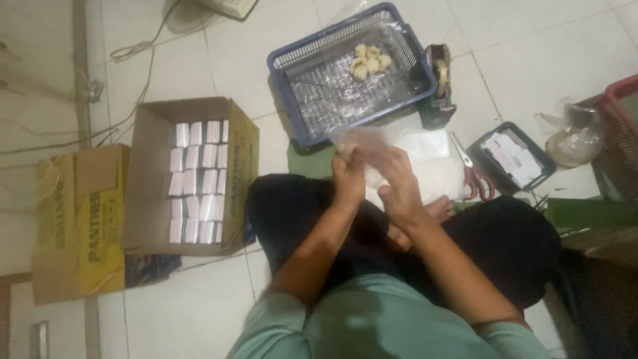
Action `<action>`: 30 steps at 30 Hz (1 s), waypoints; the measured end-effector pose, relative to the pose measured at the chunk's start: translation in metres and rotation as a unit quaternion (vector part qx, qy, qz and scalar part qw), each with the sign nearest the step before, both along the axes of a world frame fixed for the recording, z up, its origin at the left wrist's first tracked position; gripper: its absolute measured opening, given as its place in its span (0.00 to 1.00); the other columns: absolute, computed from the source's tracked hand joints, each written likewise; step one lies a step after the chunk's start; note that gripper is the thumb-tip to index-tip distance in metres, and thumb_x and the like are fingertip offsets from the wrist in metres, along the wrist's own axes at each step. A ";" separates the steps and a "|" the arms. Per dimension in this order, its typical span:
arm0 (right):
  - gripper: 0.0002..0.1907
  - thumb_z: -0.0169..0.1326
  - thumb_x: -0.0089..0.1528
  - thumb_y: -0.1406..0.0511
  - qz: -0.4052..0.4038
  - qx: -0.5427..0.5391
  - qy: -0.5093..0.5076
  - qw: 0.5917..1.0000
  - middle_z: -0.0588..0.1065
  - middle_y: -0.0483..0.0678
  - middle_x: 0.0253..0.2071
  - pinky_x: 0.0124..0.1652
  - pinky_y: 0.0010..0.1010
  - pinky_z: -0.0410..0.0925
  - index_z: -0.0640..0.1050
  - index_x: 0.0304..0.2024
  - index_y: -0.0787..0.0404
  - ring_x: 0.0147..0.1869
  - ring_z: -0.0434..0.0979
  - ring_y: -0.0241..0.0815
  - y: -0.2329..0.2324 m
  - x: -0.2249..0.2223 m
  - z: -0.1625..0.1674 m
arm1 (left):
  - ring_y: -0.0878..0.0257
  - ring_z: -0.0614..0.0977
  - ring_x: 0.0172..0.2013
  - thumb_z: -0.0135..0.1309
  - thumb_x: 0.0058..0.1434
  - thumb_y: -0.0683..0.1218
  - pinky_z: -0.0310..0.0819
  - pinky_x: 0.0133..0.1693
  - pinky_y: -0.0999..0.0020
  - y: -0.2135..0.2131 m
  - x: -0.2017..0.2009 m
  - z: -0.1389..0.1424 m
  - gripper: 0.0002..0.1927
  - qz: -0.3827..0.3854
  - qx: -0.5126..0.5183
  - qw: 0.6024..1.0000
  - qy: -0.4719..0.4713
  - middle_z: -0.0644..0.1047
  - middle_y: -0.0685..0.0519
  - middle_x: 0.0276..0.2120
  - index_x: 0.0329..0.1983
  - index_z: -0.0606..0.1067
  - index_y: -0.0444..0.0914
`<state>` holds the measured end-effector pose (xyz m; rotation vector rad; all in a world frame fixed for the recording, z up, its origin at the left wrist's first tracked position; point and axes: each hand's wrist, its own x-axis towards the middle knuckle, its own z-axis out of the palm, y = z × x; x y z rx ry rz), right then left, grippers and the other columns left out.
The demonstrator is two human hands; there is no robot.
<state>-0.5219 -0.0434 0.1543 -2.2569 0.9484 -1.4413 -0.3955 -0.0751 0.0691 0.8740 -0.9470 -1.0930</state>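
Sitting cross-legged on a tiled floor, I hold a clear plastic bag in front of my knees. My left hand grips the bag's left side, fingers closed on it. My right hand pinches its right side; the motion blurs it. Just beyond the bag stands a blue plastic basket lined with clear film, with several small pale round pieces in its far corner. A stack of white plastic bags lies on the floor under my hands.
An open cardboard box of small white packs stands at my left, a yellow carton beside it. Red-handled scissors, a tape dispenser, a dark tray of papers, a filled plastic bag and a red basket lie at right.
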 end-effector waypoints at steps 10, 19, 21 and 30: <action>0.14 0.67 0.61 0.70 -0.128 0.150 -0.091 0.976 0.74 0.54 0.48 0.49 0.31 0.69 0.79 0.48 0.64 0.50 0.75 0.45 -0.011 -0.008 -0.004 | 0.58 0.78 0.52 0.58 0.63 0.32 0.76 0.56 0.65 0.017 0.000 0.030 0.24 0.020 -0.008 0.995 0.096 0.76 0.46 0.53 0.61 0.65 0.31; 0.30 0.64 0.57 0.70 -0.066 0.225 -0.115 0.965 0.76 0.57 0.55 0.56 0.34 0.70 0.69 0.60 0.70 0.57 0.78 0.46 0.017 0.006 0.003 | 0.56 0.78 0.56 0.55 0.63 0.33 0.75 0.58 0.65 0.022 -0.006 0.022 0.26 -0.089 0.049 0.979 0.177 0.76 0.43 0.57 0.65 0.65 0.30; 0.29 0.65 0.58 0.70 -0.081 0.226 -0.118 0.964 0.76 0.56 0.53 0.56 0.34 0.70 0.69 0.58 0.70 0.57 0.78 0.46 0.014 0.006 -0.006 | 0.56 0.78 0.59 0.52 0.64 0.34 0.74 0.62 0.65 0.023 -0.006 0.017 0.27 -0.153 0.022 0.965 0.211 0.76 0.41 0.61 0.67 0.66 0.29; 0.17 0.63 0.60 0.71 -0.110 0.334 -0.097 0.931 0.68 0.51 0.56 0.44 0.32 0.75 0.79 0.52 0.63 0.51 0.80 0.46 0.004 -0.014 -0.047 | 0.56 0.81 0.48 0.56 0.66 0.35 0.78 0.49 0.64 0.016 -0.016 -0.022 0.29 -0.091 0.074 0.987 0.110 0.77 0.38 0.55 0.69 0.64 0.30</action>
